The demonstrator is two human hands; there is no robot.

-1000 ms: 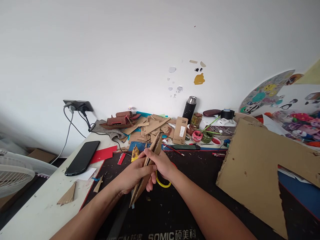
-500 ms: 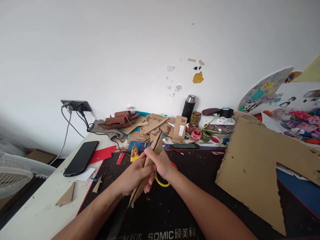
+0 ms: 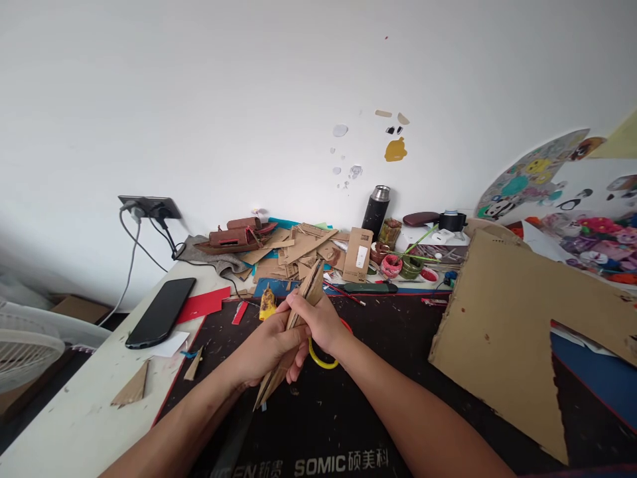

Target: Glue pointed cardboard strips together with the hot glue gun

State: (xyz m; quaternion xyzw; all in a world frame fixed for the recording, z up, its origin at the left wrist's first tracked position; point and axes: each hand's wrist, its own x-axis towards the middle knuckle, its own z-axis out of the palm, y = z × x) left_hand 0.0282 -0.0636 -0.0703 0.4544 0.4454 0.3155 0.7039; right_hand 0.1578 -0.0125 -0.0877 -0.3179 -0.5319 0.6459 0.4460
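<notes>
Layered strips of brown cardboard [image 3: 312, 284], long and pointed at both ends, are held aslant over the dark desk mat [image 3: 378, 405]. My left hand [image 3: 276, 345] wraps round the middle of the cardboard from the left. From the right, my right hand [image 3: 321, 322] grips it slightly higher, its thumb pressed along the edge. A dark gap shows between the layers. Partly hidden behind my right hand lie scissors with a yellow and red handle [image 3: 322, 362]. Just beyond my left hand is a yellow glue-stained tool [image 3: 267, 305], its exact kind unclear.
A large cardboard sheet [image 3: 497, 345] covers the right side. At the back are cardboard scraps [image 3: 298, 249], a brown model boat [image 3: 233, 239], a black thermos [image 3: 377, 209] and paint jars [image 3: 391, 266]. On the left lie a phone [image 3: 162, 312] and a cardboard triangle [image 3: 133, 385].
Both hands keep the same grip on the cardboard, which has hardly moved. The whole view has shifted slightly.
</notes>
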